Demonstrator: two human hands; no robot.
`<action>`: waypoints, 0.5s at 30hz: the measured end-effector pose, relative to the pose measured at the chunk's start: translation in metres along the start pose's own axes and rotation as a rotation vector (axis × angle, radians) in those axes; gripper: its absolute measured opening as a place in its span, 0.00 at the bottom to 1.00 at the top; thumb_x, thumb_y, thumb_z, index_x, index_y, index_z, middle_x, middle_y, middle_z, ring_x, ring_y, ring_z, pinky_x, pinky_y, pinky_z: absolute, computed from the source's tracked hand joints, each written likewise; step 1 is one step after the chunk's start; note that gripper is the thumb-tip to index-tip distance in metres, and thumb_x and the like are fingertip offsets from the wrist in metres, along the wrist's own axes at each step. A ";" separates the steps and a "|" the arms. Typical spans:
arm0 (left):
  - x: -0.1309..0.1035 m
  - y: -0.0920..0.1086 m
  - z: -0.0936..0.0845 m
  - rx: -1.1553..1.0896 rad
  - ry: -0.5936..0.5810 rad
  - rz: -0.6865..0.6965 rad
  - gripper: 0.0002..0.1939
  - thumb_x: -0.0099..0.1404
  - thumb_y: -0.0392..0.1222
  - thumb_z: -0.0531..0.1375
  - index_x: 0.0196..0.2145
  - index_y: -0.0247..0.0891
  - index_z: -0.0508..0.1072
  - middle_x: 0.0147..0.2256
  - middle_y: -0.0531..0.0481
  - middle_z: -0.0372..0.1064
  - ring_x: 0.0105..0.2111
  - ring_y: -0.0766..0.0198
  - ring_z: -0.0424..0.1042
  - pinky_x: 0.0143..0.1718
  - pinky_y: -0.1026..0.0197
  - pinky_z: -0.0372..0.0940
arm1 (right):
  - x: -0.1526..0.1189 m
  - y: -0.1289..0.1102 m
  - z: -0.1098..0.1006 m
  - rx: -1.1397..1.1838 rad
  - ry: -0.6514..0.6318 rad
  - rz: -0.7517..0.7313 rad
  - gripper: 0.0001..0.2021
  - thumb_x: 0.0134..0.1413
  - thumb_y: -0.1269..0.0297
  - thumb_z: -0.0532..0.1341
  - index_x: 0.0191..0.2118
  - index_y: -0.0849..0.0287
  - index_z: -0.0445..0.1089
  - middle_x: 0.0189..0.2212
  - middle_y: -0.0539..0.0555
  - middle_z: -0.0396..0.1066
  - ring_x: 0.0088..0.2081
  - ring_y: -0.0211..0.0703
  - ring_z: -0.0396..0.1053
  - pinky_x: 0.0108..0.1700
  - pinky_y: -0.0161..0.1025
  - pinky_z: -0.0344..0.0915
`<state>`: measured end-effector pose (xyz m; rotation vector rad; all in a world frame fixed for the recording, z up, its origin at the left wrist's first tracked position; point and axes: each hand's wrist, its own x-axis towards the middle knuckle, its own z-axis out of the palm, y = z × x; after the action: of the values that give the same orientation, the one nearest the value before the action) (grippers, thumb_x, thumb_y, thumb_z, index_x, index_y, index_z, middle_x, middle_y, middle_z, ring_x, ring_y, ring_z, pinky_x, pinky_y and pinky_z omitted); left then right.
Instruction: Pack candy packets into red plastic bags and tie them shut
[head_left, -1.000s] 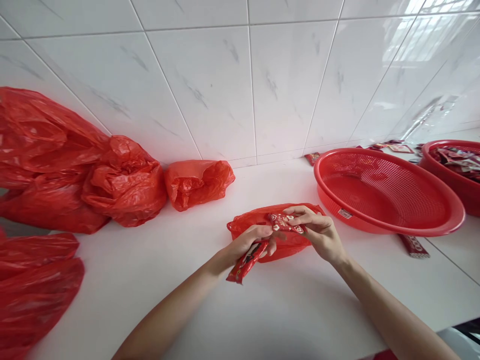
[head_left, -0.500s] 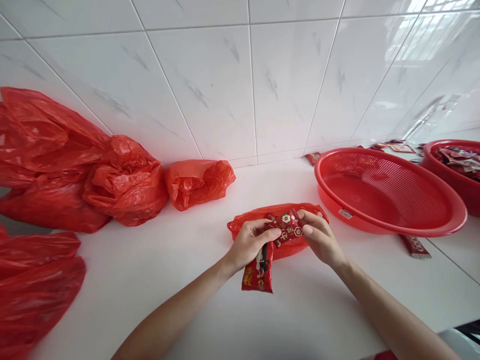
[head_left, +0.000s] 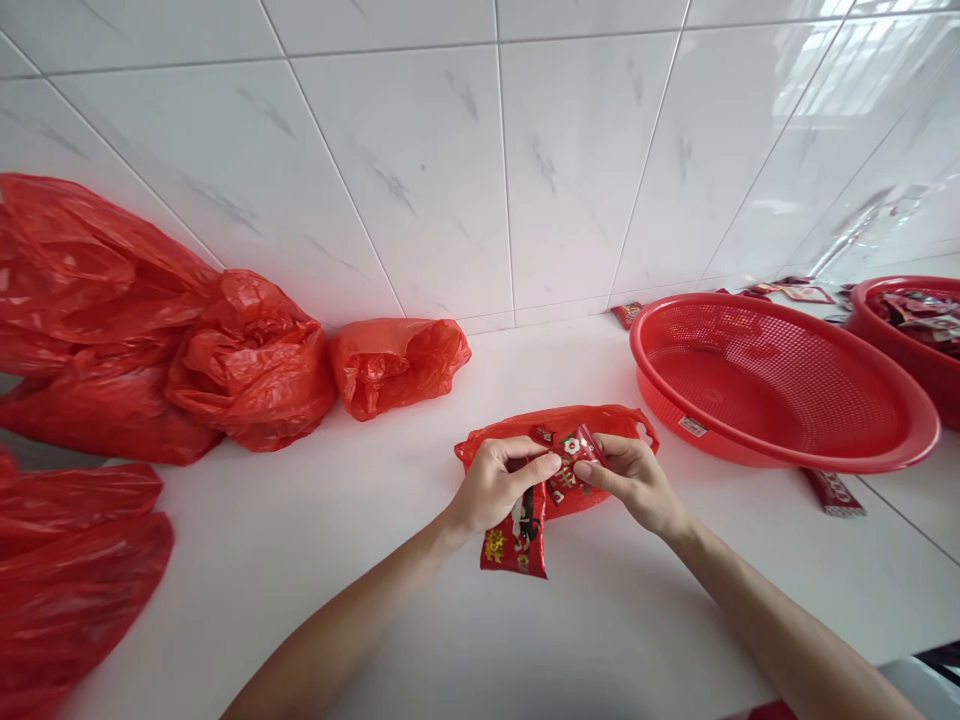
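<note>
My left hand (head_left: 504, 488) is closed on a red snack packet (head_left: 517, 540) with a black-and-white figure and yellow lettering, which hangs below the fingers. Its thumb also pinches the left side of a dark red packet (head_left: 576, 452) printed with white flowers. On the other side, my right hand (head_left: 637, 480) grips the same flowered packet between thumb and fingers. Both hands are over an open red plastic bag (head_left: 592, 415) lying on the white counter (head_left: 360, 590). What the bag holds is mostly hidden by the hands and packets.
Crumpled red plastic bags (head_left: 255, 360) line the left side, with a smaller bag (head_left: 401, 365) by the tiled wall. At right stands a red perforated basin (head_left: 780, 385); a wrapped bar (head_left: 832, 492) lies beneath its edge. Another red basin (head_left: 892, 335) holds many packets.
My right thumb has moved left and down across the front of the flowered packet, bringing the hands closer together. The hanging packet has shifted slightly upward.
</note>
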<state>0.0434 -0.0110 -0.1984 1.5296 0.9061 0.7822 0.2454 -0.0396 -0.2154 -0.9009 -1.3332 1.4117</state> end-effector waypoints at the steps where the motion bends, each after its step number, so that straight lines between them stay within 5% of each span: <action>1: 0.000 0.000 0.000 0.007 0.002 0.004 0.17 0.66 0.52 0.63 0.27 0.36 0.80 0.26 0.51 0.69 0.25 0.68 0.64 0.28 0.65 0.61 | 0.000 0.001 0.000 0.003 0.000 0.004 0.15 0.56 0.52 0.69 0.31 0.60 0.74 0.24 0.50 0.69 0.28 0.39 0.65 0.32 0.37 0.65; 7: -0.001 0.003 0.003 -0.152 -0.030 -0.030 0.17 0.65 0.52 0.64 0.26 0.35 0.77 0.23 0.54 0.66 0.24 0.70 0.62 0.27 0.65 0.58 | -0.001 0.006 -0.002 0.083 -0.039 -0.066 0.13 0.57 0.54 0.68 0.31 0.58 0.72 0.26 0.50 0.70 0.30 0.40 0.68 0.36 0.38 0.68; 12: -0.003 0.007 0.008 -0.477 -0.150 -0.253 0.22 0.65 0.56 0.62 0.25 0.34 0.70 0.21 0.55 0.62 0.17 0.75 0.53 0.20 0.65 0.47 | -0.001 0.004 -0.003 0.096 -0.151 -0.186 0.20 0.54 0.55 0.71 0.51 0.54 0.73 0.44 0.57 0.76 0.47 0.51 0.73 0.55 0.49 0.68; 15: -0.004 0.004 0.015 -0.574 -0.280 -0.379 0.20 0.66 0.55 0.60 0.27 0.34 0.71 0.24 0.53 0.65 0.14 0.76 0.50 0.18 0.63 0.42 | -0.001 0.001 0.001 0.097 -0.165 -0.107 0.20 0.56 0.59 0.70 0.54 0.55 0.72 0.39 0.56 0.77 0.44 0.49 0.75 0.51 0.48 0.72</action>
<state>0.0544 -0.0218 -0.1969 0.8966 0.6570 0.4773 0.2449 -0.0408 -0.2165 -0.6511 -1.4010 1.4794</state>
